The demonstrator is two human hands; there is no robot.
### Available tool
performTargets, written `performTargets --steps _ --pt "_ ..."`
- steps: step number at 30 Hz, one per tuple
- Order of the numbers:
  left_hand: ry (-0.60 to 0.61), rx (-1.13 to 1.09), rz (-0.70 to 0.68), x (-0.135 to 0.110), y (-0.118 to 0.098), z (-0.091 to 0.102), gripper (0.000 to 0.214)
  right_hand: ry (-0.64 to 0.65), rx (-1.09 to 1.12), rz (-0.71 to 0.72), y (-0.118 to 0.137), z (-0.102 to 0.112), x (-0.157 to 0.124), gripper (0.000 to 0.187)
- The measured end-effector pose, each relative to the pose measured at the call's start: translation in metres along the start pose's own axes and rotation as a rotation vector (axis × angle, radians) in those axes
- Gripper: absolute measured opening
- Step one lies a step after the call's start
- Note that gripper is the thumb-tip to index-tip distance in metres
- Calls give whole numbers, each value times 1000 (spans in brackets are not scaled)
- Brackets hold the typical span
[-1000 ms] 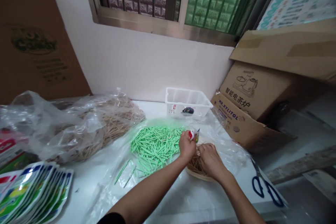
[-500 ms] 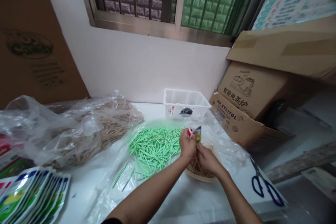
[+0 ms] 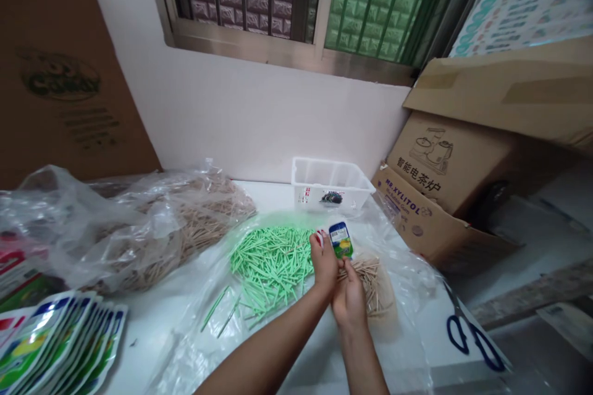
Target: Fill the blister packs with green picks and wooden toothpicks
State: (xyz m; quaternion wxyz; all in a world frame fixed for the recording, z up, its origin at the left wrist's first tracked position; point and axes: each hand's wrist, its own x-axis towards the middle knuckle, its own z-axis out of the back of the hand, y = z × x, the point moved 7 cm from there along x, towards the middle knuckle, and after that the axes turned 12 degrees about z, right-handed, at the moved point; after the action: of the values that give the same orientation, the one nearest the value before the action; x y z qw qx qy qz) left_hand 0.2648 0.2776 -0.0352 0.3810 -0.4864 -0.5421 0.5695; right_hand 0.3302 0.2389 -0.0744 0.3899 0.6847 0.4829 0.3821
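A small blue, yellow and green packet (image 3: 341, 241) stands up above my hands, its printed label facing me. My right hand (image 3: 351, 296) is closed at the packet's lower edge, thumb and fingertips on it. Close beside it, my left hand (image 3: 325, 264) is closed around a small red-and-white piece (image 3: 320, 237), mostly hidden by the fingers. Just left of my left hand lies a heap of short green sticks (image 3: 273, 265). Right of my right hand, a shallow round tray (image 3: 391, 296) holds thin tan sticks (image 3: 373, 284).
A white plastic basket (image 3: 331, 194) stands by the wall. Blue-handled scissors (image 3: 472, 336) lie at the right table edge, near cardboard boxes (image 3: 426, 160). On the left are a clear bag of tan sticks (image 3: 185, 228) and a stack of printed pouches (image 3: 60, 339). Plastic sheeting (image 3: 185, 345) covers part of the table.
My right hand has moved left and turned, leaving more of the tan sticks in view. The packet has turned its printed side toward me. My left hand has shifted slightly left.
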Motion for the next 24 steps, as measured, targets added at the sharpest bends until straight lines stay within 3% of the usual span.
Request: performTargets --steps 2,4,6,8,12,16,19,24 --pt "22 -20 11 2 -1 8 34 -77 31 22 6 -2 -5 36" --pt "62 -26 0 5 -2 20 38 -70 -8 14 15 -3 -10 33" --pt "104 -21 -32 10 -5 36 37 66 -194 -15 26 -4 -13 32" --pt "125 -6 -63 14 -9 57 35 255 -515 -1 40 -2 -15 31" --pt "85 49 -112 13 -19 94 32 598 -1224 232 67 -15 -19 22" --pt "70 243 -239 -7 -35 98 32 818 -1708 382 73 -53 -30 18" --pt "113 269 -251 -17 -37 97 30 914 -1750 403 76 -76 -37 21" --pt "233 196 -136 -15 -26 116 28 943 -1584 365 93 -76 -32 25"
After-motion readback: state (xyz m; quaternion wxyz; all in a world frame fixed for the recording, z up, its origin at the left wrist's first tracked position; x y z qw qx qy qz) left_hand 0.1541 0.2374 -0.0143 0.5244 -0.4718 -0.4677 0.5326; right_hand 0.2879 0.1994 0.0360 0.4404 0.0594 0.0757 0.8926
